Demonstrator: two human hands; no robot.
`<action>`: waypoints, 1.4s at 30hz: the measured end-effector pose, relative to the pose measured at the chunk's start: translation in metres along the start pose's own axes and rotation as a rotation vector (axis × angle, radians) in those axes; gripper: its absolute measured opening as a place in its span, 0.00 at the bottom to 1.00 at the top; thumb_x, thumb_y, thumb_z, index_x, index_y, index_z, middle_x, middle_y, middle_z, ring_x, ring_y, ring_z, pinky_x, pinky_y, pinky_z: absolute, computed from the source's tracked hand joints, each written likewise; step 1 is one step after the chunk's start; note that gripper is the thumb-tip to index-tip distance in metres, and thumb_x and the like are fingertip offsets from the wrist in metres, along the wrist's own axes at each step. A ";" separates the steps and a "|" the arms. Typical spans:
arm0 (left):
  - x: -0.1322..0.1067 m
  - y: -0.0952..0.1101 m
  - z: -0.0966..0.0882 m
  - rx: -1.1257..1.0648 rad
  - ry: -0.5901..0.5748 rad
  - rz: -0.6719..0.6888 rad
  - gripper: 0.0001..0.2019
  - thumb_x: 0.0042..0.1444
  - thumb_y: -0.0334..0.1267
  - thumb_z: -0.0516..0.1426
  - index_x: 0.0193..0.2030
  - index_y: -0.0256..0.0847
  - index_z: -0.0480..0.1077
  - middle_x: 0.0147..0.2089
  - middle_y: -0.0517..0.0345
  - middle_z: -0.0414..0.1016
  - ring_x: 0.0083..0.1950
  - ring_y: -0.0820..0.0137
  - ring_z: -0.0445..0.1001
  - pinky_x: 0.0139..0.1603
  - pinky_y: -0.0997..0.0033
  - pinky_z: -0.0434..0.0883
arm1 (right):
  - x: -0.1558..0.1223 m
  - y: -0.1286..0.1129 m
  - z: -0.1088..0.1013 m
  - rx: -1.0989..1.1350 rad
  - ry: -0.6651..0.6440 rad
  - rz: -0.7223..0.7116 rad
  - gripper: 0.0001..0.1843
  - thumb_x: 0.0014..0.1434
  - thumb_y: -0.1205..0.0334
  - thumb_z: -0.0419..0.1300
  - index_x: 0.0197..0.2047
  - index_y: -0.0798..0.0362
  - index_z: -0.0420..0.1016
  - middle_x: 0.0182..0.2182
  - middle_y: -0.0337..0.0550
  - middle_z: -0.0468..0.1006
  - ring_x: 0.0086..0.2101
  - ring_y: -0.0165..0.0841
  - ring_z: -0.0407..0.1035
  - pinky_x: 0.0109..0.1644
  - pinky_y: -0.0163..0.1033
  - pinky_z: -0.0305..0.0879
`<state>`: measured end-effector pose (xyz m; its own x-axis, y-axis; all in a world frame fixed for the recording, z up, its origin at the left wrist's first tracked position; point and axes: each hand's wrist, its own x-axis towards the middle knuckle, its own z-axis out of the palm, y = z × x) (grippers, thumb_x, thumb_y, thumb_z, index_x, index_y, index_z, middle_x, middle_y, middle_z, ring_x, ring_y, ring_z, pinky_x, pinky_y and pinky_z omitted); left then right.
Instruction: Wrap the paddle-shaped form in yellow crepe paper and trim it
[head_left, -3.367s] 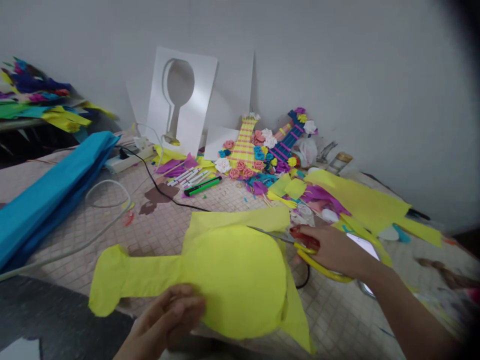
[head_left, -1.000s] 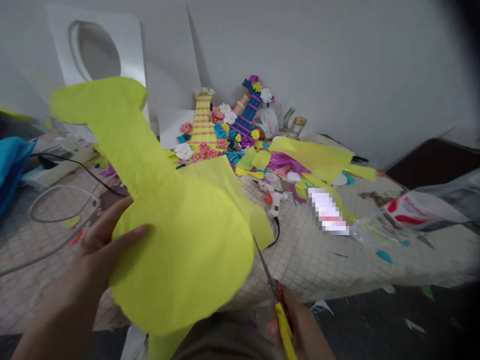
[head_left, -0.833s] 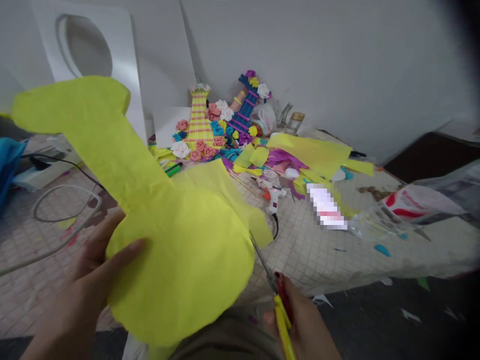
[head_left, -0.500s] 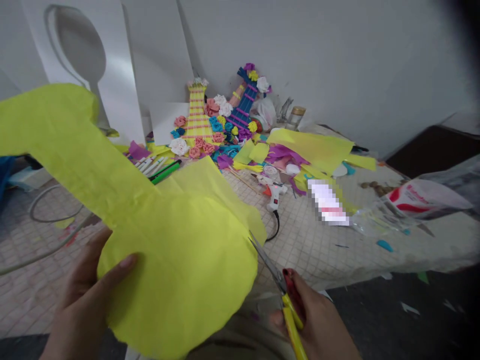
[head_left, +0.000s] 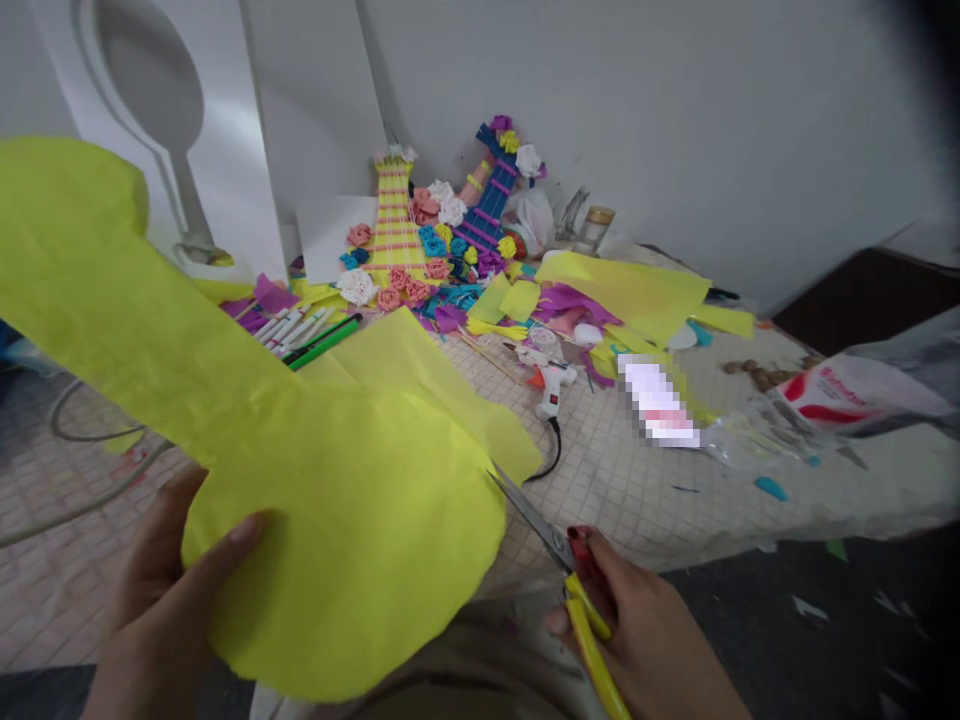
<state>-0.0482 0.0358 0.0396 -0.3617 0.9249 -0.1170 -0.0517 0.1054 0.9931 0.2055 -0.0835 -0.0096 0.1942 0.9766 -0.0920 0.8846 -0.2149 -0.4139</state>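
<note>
A large sheet of yellow crepe paper (head_left: 345,540), shaped with a round body and a long neck, fills the left and middle of the view. My left hand (head_left: 180,590) grips its lower left edge, thumb on top and fingers behind. In my right hand (head_left: 637,610) are scissors (head_left: 551,545) with yellow handles, their blade tips at the right edge of the round part. A looser flap of yellow paper (head_left: 517,435) shows behind that edge. How far the blades are parted is hard to make out.
Beyond the paper lie a white glue gun (head_left: 551,385), white markers (head_left: 296,328), a green pen (head_left: 326,343) and yellow paper scraps (head_left: 622,290). Decorated paper guitars (head_left: 394,225) lean at the back wall. A white board with a cutout (head_left: 229,130) stands left; a plastic bag (head_left: 840,390) lies right.
The yellow paper has shifted slightly left, its neck end tilting a little. My right hand and the scissors have moved slightly; the blade tips stay at the paper's right edge.
</note>
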 end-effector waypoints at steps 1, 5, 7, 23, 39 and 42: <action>0.000 0.000 0.000 0.004 0.005 -0.002 0.23 0.28 0.36 0.63 0.38 0.52 0.72 0.30 0.73 0.76 0.22 0.73 0.73 0.16 0.83 0.71 | 0.001 0.000 0.000 0.004 0.000 -0.003 0.21 0.49 0.51 0.57 0.42 0.55 0.65 0.32 0.49 0.77 0.30 0.38 0.73 0.31 0.37 0.68; -0.001 -0.003 0.001 0.006 -0.002 -0.003 0.24 0.28 0.36 0.63 0.39 0.51 0.72 0.31 0.70 0.76 0.23 0.72 0.73 0.15 0.83 0.71 | 0.005 -0.002 0.000 0.005 0.023 -0.003 0.21 0.48 0.49 0.57 0.42 0.54 0.65 0.33 0.49 0.77 0.31 0.38 0.73 0.31 0.37 0.68; -0.002 -0.006 0.001 -0.015 0.019 0.000 0.24 0.30 0.35 0.63 0.40 0.52 0.72 0.32 0.70 0.76 0.23 0.73 0.73 0.16 0.83 0.71 | 0.007 -0.002 0.001 -0.007 0.045 0.005 0.21 0.49 0.49 0.57 0.42 0.54 0.65 0.33 0.49 0.77 0.29 0.38 0.73 0.30 0.38 0.67; -0.003 -0.015 -0.002 -0.075 0.059 -0.177 0.29 0.29 0.34 0.63 0.44 0.53 0.72 0.36 0.68 0.79 0.26 0.69 0.76 0.23 0.79 0.74 | 0.018 0.007 -0.008 -0.158 0.201 -0.183 0.22 0.48 0.48 0.58 0.40 0.54 0.62 0.25 0.44 0.77 0.23 0.36 0.72 0.23 0.36 0.65; -0.004 -0.028 -0.007 -0.113 0.087 -0.339 0.33 0.26 0.35 0.66 0.46 0.56 0.71 0.37 0.66 0.79 0.31 0.63 0.77 0.25 0.75 0.75 | 0.018 0.002 -0.010 -0.230 0.175 -0.142 0.22 0.48 0.46 0.56 0.39 0.55 0.64 0.27 0.48 0.77 0.25 0.40 0.73 0.23 0.39 0.66; -0.008 -0.029 -0.005 -0.123 0.092 -0.357 0.35 0.27 0.35 0.66 0.48 0.57 0.69 0.38 0.65 0.79 0.32 0.63 0.77 0.25 0.76 0.75 | 0.019 0.000 -0.010 -0.287 0.226 -0.171 0.18 0.50 0.50 0.54 0.38 0.55 0.63 0.27 0.49 0.77 0.24 0.40 0.73 0.22 0.39 0.65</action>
<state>-0.0488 0.0232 0.0113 -0.3826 0.8009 -0.4606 -0.2983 0.3647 0.8820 0.2138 -0.0646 -0.0023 0.0943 0.9808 0.1709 0.9885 -0.0718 -0.1332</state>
